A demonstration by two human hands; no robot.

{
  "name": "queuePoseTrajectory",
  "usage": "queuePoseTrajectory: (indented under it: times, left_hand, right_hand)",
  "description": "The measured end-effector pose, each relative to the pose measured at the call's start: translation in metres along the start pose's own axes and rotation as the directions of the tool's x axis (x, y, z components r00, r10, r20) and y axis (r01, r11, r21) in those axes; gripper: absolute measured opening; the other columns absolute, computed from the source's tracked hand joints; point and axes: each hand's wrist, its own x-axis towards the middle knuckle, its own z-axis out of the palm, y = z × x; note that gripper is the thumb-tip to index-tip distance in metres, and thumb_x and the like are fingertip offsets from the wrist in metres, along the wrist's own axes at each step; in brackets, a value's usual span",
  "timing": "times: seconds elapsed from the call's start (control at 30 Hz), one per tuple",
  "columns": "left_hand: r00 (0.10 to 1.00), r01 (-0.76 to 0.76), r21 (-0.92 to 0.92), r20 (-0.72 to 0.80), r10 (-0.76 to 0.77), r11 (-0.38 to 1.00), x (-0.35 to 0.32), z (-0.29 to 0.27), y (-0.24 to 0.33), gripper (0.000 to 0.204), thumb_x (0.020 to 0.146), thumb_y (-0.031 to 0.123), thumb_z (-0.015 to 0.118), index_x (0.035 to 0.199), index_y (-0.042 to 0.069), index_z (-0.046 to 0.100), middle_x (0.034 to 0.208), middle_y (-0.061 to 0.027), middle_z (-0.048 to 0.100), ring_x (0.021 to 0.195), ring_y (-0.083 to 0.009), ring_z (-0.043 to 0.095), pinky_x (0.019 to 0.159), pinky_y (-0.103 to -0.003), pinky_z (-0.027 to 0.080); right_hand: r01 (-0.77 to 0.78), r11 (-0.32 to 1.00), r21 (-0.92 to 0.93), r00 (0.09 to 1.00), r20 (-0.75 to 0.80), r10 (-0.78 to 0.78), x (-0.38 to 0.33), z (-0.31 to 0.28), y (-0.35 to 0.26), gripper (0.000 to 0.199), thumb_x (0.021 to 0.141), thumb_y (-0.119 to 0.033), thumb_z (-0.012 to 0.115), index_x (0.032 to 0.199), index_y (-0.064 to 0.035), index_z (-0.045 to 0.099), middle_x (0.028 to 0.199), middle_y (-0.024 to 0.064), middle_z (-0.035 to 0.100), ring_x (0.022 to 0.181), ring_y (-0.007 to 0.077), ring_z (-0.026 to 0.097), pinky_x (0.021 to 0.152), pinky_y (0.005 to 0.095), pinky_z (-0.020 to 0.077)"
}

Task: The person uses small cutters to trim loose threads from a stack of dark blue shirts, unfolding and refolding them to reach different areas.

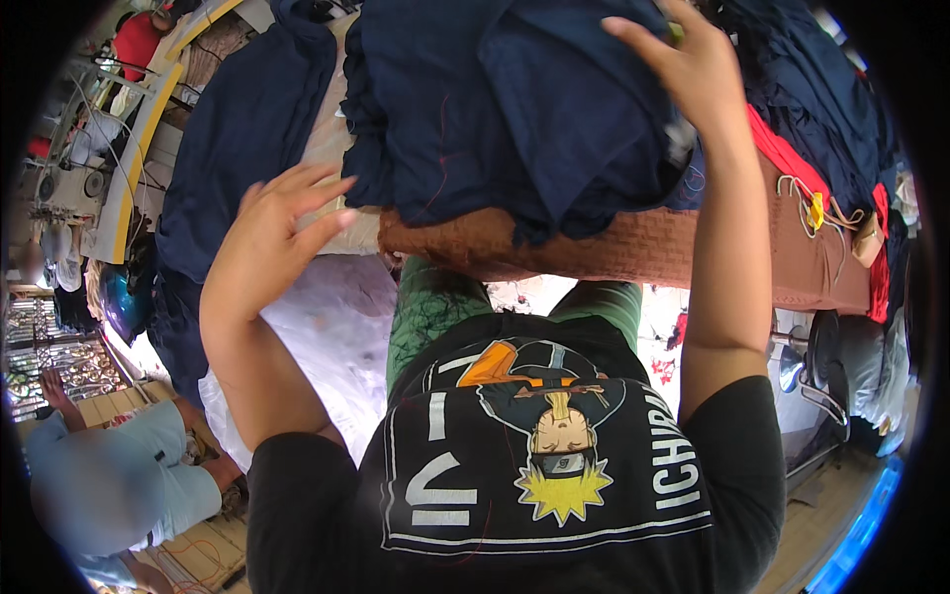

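Left hand [267, 236] was empty, grip of right hand [701, 74] unclear; loose navy fabric pile [426, 109] risked sliding, overhanging brown-draped counter [643, 252] near edge.

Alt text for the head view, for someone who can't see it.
The wearer's left hand hovers, fingers spread, by the left edge of navy cloth on a brown cover; the right hand is at the cloth's right. Another person shows lower left.

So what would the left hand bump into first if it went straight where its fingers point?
Probably the left edge of the dark blue cloth just beyond the left hand, though the hand might pass above it; depth is unclear.
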Motion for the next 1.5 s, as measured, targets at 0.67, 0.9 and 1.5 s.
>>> queuePoseTrajectory:
  times: [0.67, 0.9, 1.5]
  left_hand:
    - [0.376, -0.443, 0.591, -0.559, 0.739, 0.674, 0.187, 0.054, 0.102, 0.019, 0.083, 0.015, 0.064, 0.102, 0.011, 0.068, 0.123, -0.0093, 0.057, 0.128, -0.0325, 0.042, 0.106, -0.06, 0.027]
    - [0.444, -0.344, 0.643, -0.53, 0.722, 0.684, 0.195, 0.05, 0.104, 0.016, 0.085, 0.014, 0.062, 0.099, 0.01, 0.069, 0.123, -0.0089, 0.056, 0.128, -0.0326, 0.041, 0.106, -0.062, 0.026]
    - [0.662, 0.06, -0.617, -0.564, -0.494, 0.785, 0.167, 0.057, -0.073, 0.048, 0.084, 0.024, 0.076, 0.118, -0.007, 0.061, 0.112, -0.0151, 0.066, 0.106, -0.0206, 0.062, 0.093, -0.029, 0.046]
  right_hand:
    - [-0.093, 0.683, 0.725, 0.863, 0.401, -0.308, -0.028, -0.008, -0.129, 0.03, 0.086, -0.002, 0.05, 0.114, -0.0011, 0.061, 0.119, 0.0147, 0.062, 0.103, 0.0292, 0.063, 0.087, 0.0361, 0.0497]
    - [-0.174, 0.381, 0.908, 0.743, 0.375, -0.555, -0.054, -0.019, -0.13, 0.034, 0.08, -0.002, 0.054, 0.113, 0.0, 0.059, 0.121, 0.018, 0.061, 0.106, 0.0337, 0.06, 0.087, 0.0405, 0.0501]
    - [-0.752, 0.646, -0.132, 0.659, -0.099, 0.746, -0.083, -0.064, 0.097, 0.043, 0.082, -0.036, 0.075, 0.107, -0.0017, 0.069, 0.092, 0.0103, 0.07, 0.082, 0.0193, 0.066, 0.074, 0.0323, 0.0512]
